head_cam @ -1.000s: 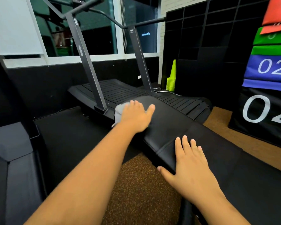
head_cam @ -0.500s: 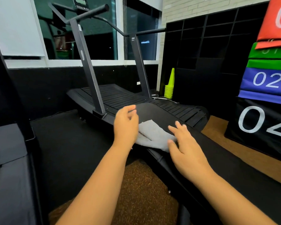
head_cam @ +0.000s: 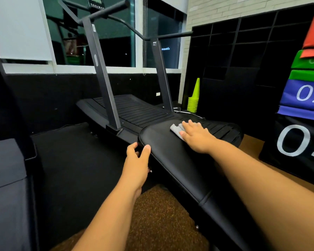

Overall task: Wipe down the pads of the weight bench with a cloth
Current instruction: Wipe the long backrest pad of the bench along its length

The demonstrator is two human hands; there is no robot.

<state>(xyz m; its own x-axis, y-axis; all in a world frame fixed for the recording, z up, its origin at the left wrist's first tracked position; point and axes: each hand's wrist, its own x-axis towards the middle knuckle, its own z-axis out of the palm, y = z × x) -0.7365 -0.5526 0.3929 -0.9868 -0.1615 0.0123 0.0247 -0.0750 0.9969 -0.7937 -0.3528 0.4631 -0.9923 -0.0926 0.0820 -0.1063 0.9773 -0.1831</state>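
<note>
Bench pad (head_cam: 170, 154): black, padded, long axis running from the person's lap away toward the curved treadmill (head_cam: 140, 113); its rounded far end sits just beside the treadmill deck.

Cloth (head_cam: 176, 130): small, grey, bunched, lying on the pad near that far end, toward the pad's right edge. Partly covered by the right hand.

Right hand (head_cam: 196, 137): flat on the cloth, fingers straight and close together, palm pressing the cloth against the pad. Fingertips point toward the pad's far left rim.

Left hand (head_cam: 138, 156): at the pad's left edge near the far end, thumb on top of the rim, fingers curled under the edge, gripping the pad as if to steady it.

Bearing for the coming stroke, as a judgement: the unwiped length lies back along the long axis toward the person, so the right hand, already on the cloth, is the one placed to draw it along the pad; the left hand is well placed only for bracing.

Also present: stack of lime cones (head_cam: 193, 102) against the far wall; numbered coloured blocks (head_cam: 304, 98) at right.
</note>
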